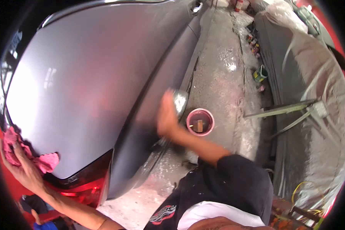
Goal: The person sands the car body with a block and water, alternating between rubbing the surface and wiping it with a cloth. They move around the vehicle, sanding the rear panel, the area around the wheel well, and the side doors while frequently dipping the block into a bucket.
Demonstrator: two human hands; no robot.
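Note:
My left hand (27, 168) presses a crumpled pink cloth (46, 162) against the far-left edge of a grey car panel (84, 84), just above a red tail light (92, 191). My right hand (167, 117) is smeared by motion over the car's side, its fingers pointing away from me. Whether it holds anything cannot be made out. Beside its fingers shows a pale, shiny patch or object (180, 101), too blurred to name. On the floor right of that hand stands a pink-rimmed bucket (211, 128) with a brownish block (197, 125) in it.
Wet concrete floor (222, 69) runs along the car. To the right, a grey sheet (314, 65) covers something large, with a greenish metal stand (283, 111) before it. A green tin (260, 74) stands farther off. Another person (46, 220) is at lower left.

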